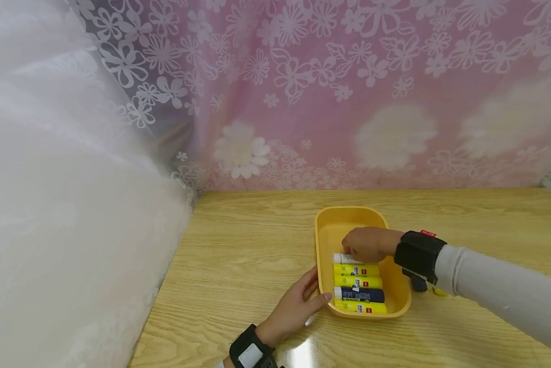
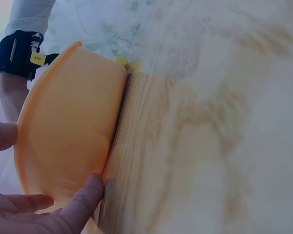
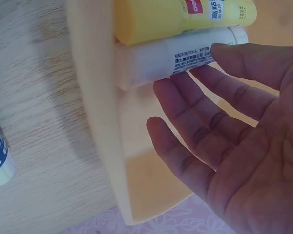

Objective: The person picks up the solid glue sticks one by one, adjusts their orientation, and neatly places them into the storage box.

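A: Where does the white cylindrical glue stick with black print (image 3: 166, 57) lie from the fingers?

B: Just on the near side of the right hand (image 1: 366, 244), inside the orange-yellow plastic tray (image 1: 340, 221) on the wood-grained worktop (image 1: 248, 255). It is the farthest of the row from the person.

A: And its long axis?

B: Across the tray, left to right, parallel to the yellow cylindrical glue stick (image 1: 349, 269) next to it. The right hand comes in over the tray's right rim.

A: Are those fingers on it?

B: The thumb is on one side, index and middle fingertips on the other, towards the stick's left end: a light pinch, I'd say. The other fingers are spread. How firmly they press, I can't tell.

A: So which hand is nearer?

B: The right, clearly. The left hand (image 1: 294, 306) holds the tray's near left corner, thumb at the rim, fingers spread against the outer wall. I'd judge any shift of the stick hangs on that off-centre pinch.
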Motion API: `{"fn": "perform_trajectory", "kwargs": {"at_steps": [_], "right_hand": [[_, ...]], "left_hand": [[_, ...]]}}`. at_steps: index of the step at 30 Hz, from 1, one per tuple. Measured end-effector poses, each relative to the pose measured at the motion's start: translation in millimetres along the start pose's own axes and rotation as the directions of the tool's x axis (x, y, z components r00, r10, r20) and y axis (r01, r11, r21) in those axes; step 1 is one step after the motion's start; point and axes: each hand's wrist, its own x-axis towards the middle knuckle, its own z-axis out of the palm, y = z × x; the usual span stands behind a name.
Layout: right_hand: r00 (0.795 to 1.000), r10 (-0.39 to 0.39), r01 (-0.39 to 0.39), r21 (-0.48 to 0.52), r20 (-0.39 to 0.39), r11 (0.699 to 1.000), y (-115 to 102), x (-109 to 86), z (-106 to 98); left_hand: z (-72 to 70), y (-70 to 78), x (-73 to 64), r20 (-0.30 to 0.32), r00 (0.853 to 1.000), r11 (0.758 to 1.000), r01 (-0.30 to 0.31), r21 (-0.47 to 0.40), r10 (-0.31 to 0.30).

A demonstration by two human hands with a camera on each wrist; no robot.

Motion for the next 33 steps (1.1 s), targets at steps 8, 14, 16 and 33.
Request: {"fn": "perform_trajectory", "kwargs": {"at_steps": [8, 14, 16, 33], "right_hand": [[1.000, 0.014, -0.014, 0.004, -0.019, 1.000, -1.2, -4.1, -0.2], [0.999, 0.029, -0.029, -0.004, -0.029, 1.000, 1.7, -7.1, 1.1], [0.998, 0.019, -0.020, -0.024, -0.053, 1.000, 6.1, -11.3, -0.2], [0.870, 0.170, -0.190, 0.002, -0.463, 0.982, 91.1, -96.1, 9.9]], "left_hand": [[0.8, -1.2, 0.9, 0.012, 1.000, 1.000, -0.018, -0.019, 0.018], [1.9, -2.1, 1.3, 0.009, 1.000, 1.000, -0.001, -0.025, 0.001], [2.3, 1.4, 0.2, 0.011, 1.000, 1.000, 0.003, -0.031, -0.002], [1.7, 2.1, -1.4, 0.003, 1.000, 1.000, 0.019, 0.004, -0.019]]}}
